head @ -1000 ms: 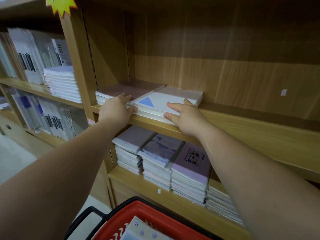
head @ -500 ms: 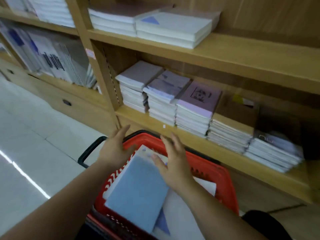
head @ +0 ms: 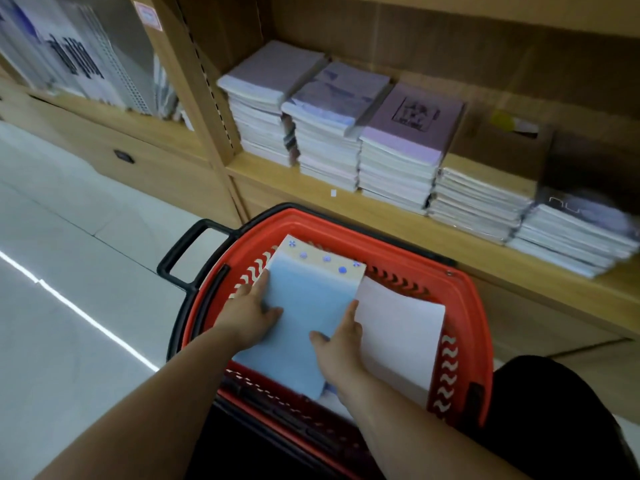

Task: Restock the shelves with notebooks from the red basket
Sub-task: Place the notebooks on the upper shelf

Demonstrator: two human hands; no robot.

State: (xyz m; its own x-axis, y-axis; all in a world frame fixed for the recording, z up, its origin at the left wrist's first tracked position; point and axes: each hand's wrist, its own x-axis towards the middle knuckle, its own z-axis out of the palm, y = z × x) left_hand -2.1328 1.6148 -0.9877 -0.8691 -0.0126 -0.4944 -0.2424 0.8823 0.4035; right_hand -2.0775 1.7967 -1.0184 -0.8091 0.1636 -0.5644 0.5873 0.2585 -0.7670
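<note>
The blue notebook (head: pixel 304 317) lies on top of the pile in the red basket (head: pixel 460 289), held between both hands. The left hand (head: pixel 249 317) grips its left edge, thumb flat on the cover and the other fingers tucked down along that edge. The right hand (head: pixel 341 344) holds the right edge the same way, with the thumb pressed on the cover, the forefinger straight along the edge, and the remaining fingers hidden below it (so how far they curl under cannot be told).

The notebook's near corner reaches to the basket's near rim, while its far edge overlaps a dotted notebook (head: pixel 325 258) beneath it. A white notebook (head: pixel 401 334) lies just beside it on the right, touching the right forefinger. That makes three notebooks visible in the basket. The black handle (head: pixel 183 251) sticks out at the far left, over bare floor (head: pixel 69 289).

Behind the basket, the wooden shelf (head: pixel 381 216) carries five notebook stacks in a row, touching or nearly so: one, two and three at the left (head: pixel 266 109), then two lower ones to the right. One cardboard box (head: pixel 502 143) sits on the fourth stack.
</note>
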